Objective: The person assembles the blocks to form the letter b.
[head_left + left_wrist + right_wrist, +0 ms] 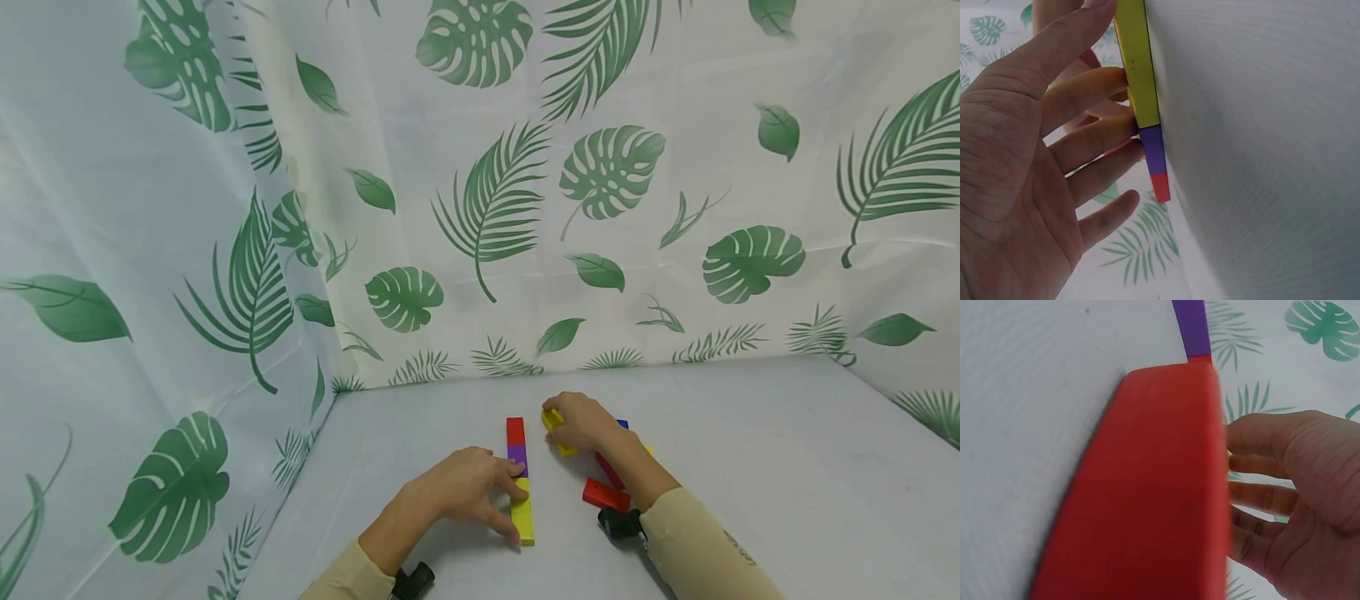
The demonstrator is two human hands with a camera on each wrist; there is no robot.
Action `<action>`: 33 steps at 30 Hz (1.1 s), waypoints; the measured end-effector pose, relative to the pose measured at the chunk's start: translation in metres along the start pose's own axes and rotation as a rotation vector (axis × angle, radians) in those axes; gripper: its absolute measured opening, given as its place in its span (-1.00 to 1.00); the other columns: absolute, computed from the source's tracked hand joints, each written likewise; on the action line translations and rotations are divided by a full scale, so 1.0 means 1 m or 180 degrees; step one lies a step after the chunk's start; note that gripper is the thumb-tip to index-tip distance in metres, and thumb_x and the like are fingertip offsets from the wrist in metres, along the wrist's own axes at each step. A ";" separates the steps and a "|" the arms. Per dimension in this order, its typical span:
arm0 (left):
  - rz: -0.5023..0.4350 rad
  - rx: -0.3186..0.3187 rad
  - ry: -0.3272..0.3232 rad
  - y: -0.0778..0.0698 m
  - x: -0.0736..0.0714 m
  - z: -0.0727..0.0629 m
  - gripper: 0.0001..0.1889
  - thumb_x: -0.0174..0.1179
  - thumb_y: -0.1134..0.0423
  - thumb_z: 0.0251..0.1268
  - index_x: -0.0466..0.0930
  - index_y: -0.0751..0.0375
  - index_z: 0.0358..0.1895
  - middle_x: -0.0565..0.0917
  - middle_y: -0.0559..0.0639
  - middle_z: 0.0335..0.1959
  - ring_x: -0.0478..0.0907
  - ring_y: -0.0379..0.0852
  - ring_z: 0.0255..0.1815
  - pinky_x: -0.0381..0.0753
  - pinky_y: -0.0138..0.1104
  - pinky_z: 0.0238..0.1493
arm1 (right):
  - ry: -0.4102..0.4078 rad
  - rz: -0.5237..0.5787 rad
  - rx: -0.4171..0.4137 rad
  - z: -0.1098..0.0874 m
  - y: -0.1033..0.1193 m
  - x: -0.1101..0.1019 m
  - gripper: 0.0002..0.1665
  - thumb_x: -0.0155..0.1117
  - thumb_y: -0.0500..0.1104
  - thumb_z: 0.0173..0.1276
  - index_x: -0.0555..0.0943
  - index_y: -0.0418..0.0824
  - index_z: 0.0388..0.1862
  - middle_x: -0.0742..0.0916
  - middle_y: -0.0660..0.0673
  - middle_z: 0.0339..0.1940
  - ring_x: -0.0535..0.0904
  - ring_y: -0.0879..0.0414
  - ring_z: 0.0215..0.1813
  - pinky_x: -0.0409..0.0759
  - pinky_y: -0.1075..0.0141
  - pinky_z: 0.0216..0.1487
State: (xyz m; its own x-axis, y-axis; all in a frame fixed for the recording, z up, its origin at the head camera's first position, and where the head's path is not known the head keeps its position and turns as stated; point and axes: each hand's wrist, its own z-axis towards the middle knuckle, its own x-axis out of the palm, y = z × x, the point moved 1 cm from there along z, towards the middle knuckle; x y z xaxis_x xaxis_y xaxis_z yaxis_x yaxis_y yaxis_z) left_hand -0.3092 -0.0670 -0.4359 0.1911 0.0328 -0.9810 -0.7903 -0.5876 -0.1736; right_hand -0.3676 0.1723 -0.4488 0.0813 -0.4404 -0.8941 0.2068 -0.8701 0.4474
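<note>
A straight row of blocks lies flat on the table: a red block (515,431) at the far end, a purple block (517,454), then a long yellow block (522,521) nearest. My left hand (468,487) rests along the row's left side, its fingers extended, fingertips touching the purple and yellow parts and thumb beside the near end. Right of the row, my right hand (585,423) grips another yellow block (553,419) from above, covering its middle. In the right wrist view, a red block (1141,487) hides the fingertips of that hand.
A loose red block (606,495) lies near my right wrist. A dark pink block (611,472) and a blue block (622,424) are partly behind the right forearm, with a bit of yellow beyond. A leaf-patterned curtain (525,317) closes off the table's far side.
</note>
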 end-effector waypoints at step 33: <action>0.0120 0.0095 -0.0013 0.001 0.000 0.000 -0.35 0.46 -0.47 -0.05 0.77 -0.33 0.15 0.61 -0.25 0.38 0.58 -0.29 0.34 0.55 -0.27 0.36 | -0.0539 0.0458 -0.0254 0.021 0.021 -0.005 -0.32 0.47 -0.06 0.37 0.56 -0.26 0.41 0.67 -0.29 0.31 0.59 -0.22 0.28 0.62 -0.15 0.27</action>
State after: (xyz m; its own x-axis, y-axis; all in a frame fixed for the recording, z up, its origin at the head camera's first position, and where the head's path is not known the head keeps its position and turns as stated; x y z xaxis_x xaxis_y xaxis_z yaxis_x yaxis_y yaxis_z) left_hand -0.3103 -0.0673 -0.4360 0.1587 0.0144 -0.9872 -0.8140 -0.5640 -0.1391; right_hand -0.3838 0.1512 -0.4345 -0.0479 -0.5953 -0.8021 0.2818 -0.7784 0.5609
